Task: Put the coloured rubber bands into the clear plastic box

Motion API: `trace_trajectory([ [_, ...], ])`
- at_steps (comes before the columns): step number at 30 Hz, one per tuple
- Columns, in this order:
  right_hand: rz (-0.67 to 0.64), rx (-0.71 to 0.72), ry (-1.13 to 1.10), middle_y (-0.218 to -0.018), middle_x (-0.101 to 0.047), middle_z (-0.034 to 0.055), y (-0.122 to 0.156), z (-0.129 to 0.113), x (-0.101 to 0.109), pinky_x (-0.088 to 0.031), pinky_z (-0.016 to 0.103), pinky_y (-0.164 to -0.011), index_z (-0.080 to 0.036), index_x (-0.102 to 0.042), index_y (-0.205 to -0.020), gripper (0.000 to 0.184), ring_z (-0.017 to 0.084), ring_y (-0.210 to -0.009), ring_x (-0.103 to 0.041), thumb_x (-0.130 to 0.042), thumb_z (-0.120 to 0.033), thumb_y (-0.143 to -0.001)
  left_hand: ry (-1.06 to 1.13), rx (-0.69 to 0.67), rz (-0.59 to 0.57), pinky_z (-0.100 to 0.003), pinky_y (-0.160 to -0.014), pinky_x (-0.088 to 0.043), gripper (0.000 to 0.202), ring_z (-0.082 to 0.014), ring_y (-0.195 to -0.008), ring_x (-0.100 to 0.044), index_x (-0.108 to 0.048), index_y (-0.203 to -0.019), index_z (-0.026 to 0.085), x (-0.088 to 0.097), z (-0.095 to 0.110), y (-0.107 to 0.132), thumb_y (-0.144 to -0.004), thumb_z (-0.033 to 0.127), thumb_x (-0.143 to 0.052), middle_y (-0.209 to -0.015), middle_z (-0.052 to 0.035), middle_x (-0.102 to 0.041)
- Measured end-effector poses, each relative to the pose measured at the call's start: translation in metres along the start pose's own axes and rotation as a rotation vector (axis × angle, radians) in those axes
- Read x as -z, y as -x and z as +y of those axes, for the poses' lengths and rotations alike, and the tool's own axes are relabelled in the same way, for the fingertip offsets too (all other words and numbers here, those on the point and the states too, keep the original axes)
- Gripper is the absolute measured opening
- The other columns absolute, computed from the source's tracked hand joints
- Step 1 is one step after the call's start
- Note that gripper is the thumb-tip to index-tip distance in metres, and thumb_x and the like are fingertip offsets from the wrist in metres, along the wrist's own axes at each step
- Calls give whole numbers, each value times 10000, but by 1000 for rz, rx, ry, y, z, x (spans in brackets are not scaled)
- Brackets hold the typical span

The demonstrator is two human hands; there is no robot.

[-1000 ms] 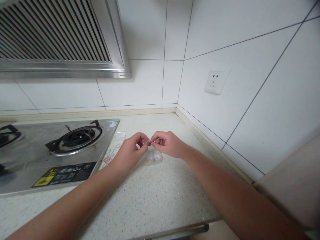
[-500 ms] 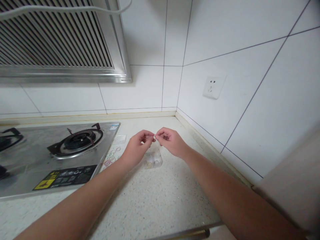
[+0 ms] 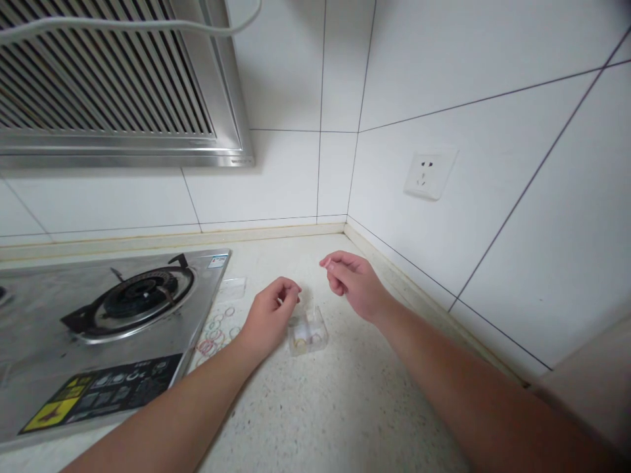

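Observation:
My left hand (image 3: 275, 309) is closed in a pinch, just left of and above a small clear plastic box (image 3: 323, 339); what its fingertips hold, if anything, is hidden. Raised to the right of the box, my right hand (image 3: 355, 284) pinches thumb against fingers. Something tiny and pale may be at those fingertips, too small to name. A few small rings lie inside the box, one of them yellowish. Several thin coloured rings (image 3: 211, 343), like small elastic bands, lie loose on the counter left of my left hand. Behind them is a clear flat lid (image 3: 231, 288).
A steel gas hob (image 3: 116, 355) with a black burner (image 3: 142, 299) takes up the left of the speckled counter (image 3: 340, 407). A range hood (image 3: 123, 148) hangs above it, crossed by a white cable (image 3: 123, 25). The tiled right wall carries a socket (image 3: 430, 175).
My hands, fingertips together before, have come apart: the left went down and left toward the box, the right moved to the right. The view has also shifted slightly.

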State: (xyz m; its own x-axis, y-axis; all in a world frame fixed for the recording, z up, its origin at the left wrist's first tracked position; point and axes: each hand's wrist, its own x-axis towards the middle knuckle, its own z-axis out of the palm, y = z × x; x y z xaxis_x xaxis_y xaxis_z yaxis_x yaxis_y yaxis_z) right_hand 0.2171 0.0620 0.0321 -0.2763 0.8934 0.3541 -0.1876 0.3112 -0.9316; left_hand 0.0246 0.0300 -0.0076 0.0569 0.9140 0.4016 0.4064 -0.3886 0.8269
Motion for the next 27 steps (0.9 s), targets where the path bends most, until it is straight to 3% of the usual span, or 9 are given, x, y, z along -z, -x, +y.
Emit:
trace_trajectory([
  [7,-110,-5,-77,-519,-492,-70,4,-2,-3,-260,235,-462,-189,-692,-892,195,68,-471,-375,-689,-383,-870,41,39,21,-269,-690,-411,232,-170,-774,-586,-618,-860,189,1,-4,-2,-940,364,-488,-801,-11,-652],
  [27,-160,-58,145,-550,-525,-54,7,9,0,-339,226,-480,-183,-695,-876,162,83,-501,-439,-639,-335,-866,35,41,-25,-273,-684,-415,241,-171,-737,-567,-634,-880,194,-2,-5,-3,-926,374,-478,-805,-17,-663],
])
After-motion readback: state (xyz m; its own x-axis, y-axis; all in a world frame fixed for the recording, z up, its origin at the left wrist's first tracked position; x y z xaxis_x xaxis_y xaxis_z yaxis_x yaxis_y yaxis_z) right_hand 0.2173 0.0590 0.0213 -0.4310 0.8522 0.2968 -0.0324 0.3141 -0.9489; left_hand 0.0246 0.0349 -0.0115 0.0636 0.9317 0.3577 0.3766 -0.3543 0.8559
